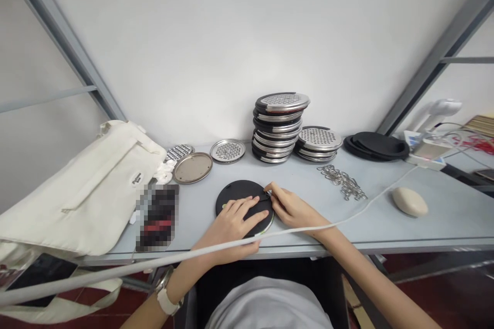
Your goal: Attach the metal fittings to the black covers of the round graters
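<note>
A round black disc point(240, 189) lies near the table's front edge, with a thin green and silvery rim showing at its lower right. Across its top rests my left hand point(231, 223), palm down and fingers spread. At the disc's right edge, my right hand point(291, 205) pinches a small metal clip point(268, 193), partly hidden by the fingers. To the right lies a loose pile of metal clips point(343, 182). Behind the disc are a tall stack of round graters with black rims point(276, 136) and a lower stack of graters point(319, 139).
A white cable point(309, 229) crosses in front of my arms. Left are a cream bag point(85, 185), a metal ring plate point(193, 168) and a loose grater plate point(227, 151). Right are black discs point(376, 145), a pale rounded object point(409, 202) and a power strip point(428, 162).
</note>
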Demonstrator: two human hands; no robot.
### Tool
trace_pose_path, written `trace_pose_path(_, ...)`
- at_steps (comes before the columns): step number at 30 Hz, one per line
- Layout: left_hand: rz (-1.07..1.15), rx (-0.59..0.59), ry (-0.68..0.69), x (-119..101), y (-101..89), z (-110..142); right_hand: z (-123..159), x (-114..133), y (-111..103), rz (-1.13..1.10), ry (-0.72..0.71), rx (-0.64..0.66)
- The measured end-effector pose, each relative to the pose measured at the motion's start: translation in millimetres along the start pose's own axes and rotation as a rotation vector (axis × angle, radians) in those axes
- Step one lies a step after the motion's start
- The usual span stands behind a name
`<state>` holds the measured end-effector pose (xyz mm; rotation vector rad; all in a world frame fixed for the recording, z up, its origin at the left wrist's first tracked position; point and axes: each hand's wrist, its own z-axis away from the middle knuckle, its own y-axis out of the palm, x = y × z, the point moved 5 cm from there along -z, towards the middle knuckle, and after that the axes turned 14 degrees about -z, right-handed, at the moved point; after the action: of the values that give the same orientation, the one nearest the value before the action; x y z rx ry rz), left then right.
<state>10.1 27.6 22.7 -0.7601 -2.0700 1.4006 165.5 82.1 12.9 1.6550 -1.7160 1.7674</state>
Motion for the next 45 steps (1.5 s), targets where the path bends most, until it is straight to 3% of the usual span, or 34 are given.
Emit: trace_pose_path(45,-0.015,0.022,-0.002,-0.2,0.0,-1.4,0.6,-7.1,-0.3,0.040,0.038,-0.007)
